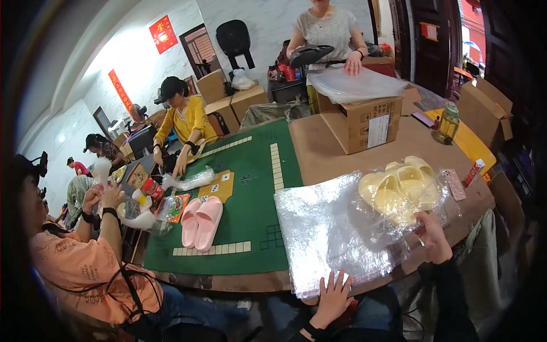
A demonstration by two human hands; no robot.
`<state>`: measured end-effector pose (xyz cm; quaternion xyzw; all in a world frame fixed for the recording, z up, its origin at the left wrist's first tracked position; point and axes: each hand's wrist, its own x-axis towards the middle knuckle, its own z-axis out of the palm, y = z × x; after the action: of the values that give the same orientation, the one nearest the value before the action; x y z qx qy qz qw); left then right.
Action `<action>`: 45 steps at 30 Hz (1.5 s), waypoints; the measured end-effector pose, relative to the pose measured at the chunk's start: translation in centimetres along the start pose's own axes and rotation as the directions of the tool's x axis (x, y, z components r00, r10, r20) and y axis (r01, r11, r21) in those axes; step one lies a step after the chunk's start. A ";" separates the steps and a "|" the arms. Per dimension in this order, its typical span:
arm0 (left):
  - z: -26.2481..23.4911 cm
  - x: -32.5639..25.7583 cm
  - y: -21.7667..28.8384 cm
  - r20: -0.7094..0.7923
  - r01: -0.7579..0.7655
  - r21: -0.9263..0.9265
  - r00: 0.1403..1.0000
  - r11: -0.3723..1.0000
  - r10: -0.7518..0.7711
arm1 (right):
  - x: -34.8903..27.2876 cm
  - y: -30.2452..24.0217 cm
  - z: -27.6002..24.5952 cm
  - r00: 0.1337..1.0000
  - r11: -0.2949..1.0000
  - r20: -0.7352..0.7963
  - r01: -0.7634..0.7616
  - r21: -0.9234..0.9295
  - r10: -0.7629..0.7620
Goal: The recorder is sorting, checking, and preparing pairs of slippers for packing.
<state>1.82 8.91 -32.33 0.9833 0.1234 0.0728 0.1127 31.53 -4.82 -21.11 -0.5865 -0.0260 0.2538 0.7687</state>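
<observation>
A stack of clear, shiny plastic bags (pixel 319 239) lies at the table's near edge. My left hand (pixel 332 302) rests on its near edge, fingers spread. A pair of pale yellow slippers (pixel 393 191) lies inside a clear plastic bag (pixel 364 219) at the right, partly over the stack. With thumb and fingers closed, my right hand (pixel 434 238) grips the near edge of that bag, just below the slippers. To the left, a pair of pink slippers (pixel 201 222) sits unbagged on the green tabletop (pixel 256 196).
A cardboard box (pixel 364 128) topped with plastic sheets stands at the far side, a person (pixel 327 34) behind it. A glass jar (pixel 448 122) and a pink phone case (pixel 453 183) are at the right. Two people (pixel 188 117) (pixel 97 268) work at the left.
</observation>
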 end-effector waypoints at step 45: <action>-0.5 0.0 0.4 0.031 0.034 -0.038 0.999 0.999 -0.032 | 1.6 0.6 -2.6 0.982 0.970 -0.025 0.188 0.155 -0.187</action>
<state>1.82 8.61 -31.76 0.9798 0.1365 0.0582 0.1344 33.60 -6.35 -22.90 -0.5203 -0.0574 0.1784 0.8332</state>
